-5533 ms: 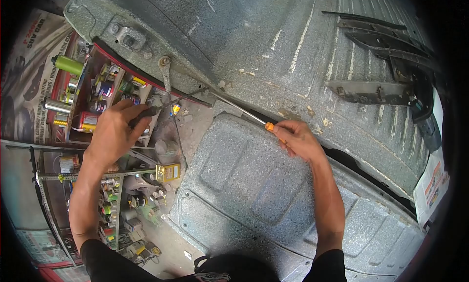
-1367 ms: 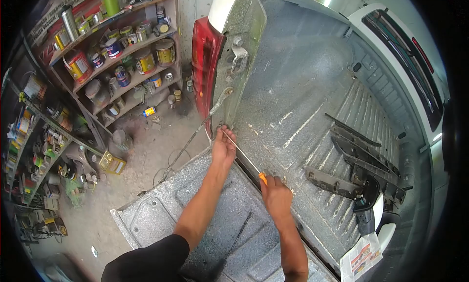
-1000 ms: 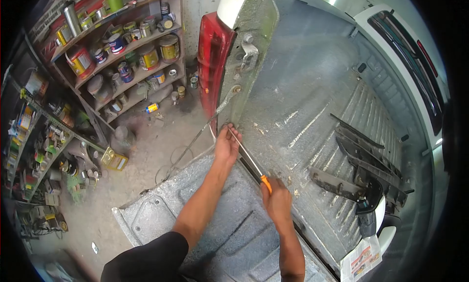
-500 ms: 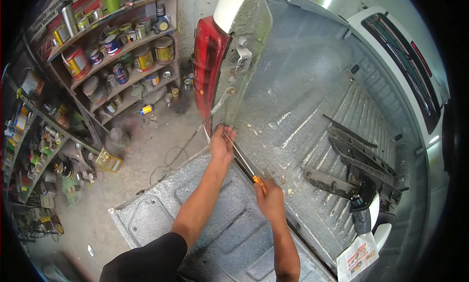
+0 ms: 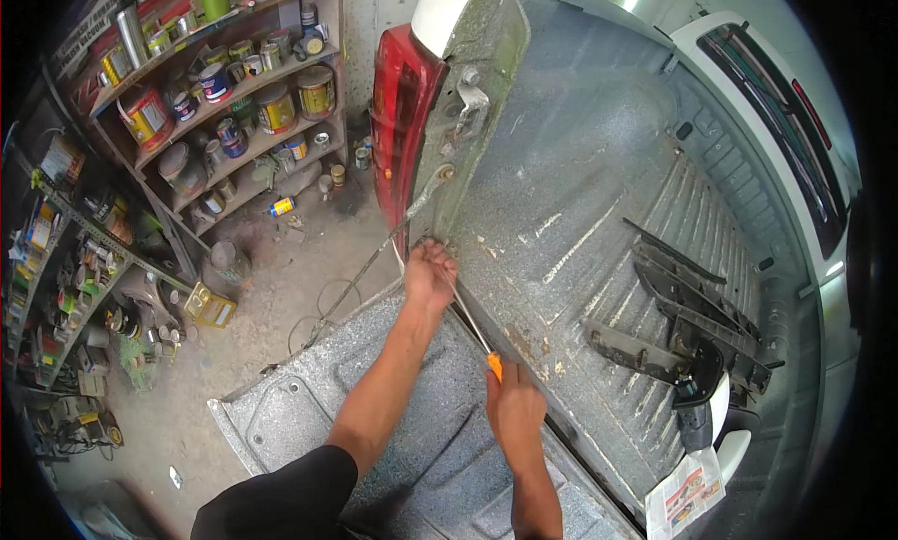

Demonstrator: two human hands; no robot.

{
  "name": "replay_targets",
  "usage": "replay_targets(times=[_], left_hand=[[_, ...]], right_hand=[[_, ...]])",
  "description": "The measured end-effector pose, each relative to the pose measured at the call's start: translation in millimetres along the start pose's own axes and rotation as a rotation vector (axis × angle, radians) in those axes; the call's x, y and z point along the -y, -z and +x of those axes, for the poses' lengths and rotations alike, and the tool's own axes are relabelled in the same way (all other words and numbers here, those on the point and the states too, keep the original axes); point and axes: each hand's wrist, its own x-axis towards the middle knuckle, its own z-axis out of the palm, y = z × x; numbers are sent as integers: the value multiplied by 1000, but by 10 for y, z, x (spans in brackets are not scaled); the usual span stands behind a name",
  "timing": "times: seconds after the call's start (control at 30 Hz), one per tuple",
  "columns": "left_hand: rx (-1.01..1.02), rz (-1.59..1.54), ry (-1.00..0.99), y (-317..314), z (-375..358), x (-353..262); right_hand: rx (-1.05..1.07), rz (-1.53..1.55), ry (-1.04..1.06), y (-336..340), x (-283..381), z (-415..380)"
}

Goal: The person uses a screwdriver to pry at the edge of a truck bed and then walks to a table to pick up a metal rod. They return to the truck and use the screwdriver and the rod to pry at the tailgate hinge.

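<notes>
An orange-handled screwdriver (image 5: 495,364) slants across the gap between the pickup's bed and its lowered tailgate (image 5: 374,395). My right hand (image 5: 516,409) is closed around the handle. At the far end, the curled fingers of my left hand (image 5: 430,276) close about the shaft near its tip, at the foot of the corner post (image 5: 456,180). The tip and whatever it touches are hidden behind those fingers. Just above my left hand, a tailgate stay cable (image 5: 402,224) runs from a bolt on the post down to the tailgate. The red tail light (image 5: 400,119) is mounted beside the post.
Dark trim pieces (image 5: 697,306) and a sheet of newspaper (image 5: 686,495) lie on the ribbed truck bed (image 5: 561,185). Wooden shelves (image 5: 257,91) with several paint cans stand at the back left. A cluttered metal rack (image 5: 79,222) is at the far left.
My right hand and the screwdriver handle have shifted slightly down, and the wrist has turned so the back of the hand shows more. The left fingers have curled in more around the shaft.
</notes>
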Motion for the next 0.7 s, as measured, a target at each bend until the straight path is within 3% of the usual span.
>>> replay_targets(times=[0.07, 0.2, 0.3, 0.37, 0.47, 0.57, 0.7], left_hand=[[-125, 37, -24, -107, -53, -9], [-150, 76, -89, -112, -66, -17], [-146, 112, -125, -141, -112, -15], [-162, 130, -133, -136, -113, -8], [1, -67, -12, 4, 28, -67], [27, -277, 48, -49, 72, -78], [120, -342, 107, 125, 159, -67]], right_hand=[[-43, 79, -18, 83, -23, -205], [-172, 225, -24, 126, -205, -777], [-141, 303, -208, 114, -351, -1345], [-243, 289, -219, 115, -387, -1633], [-295, 344, -374, 146, -383, -1990], [-273, 376, -531, 155, -369, -2181], [-278, 405, -632, 104, -319, -2251]])
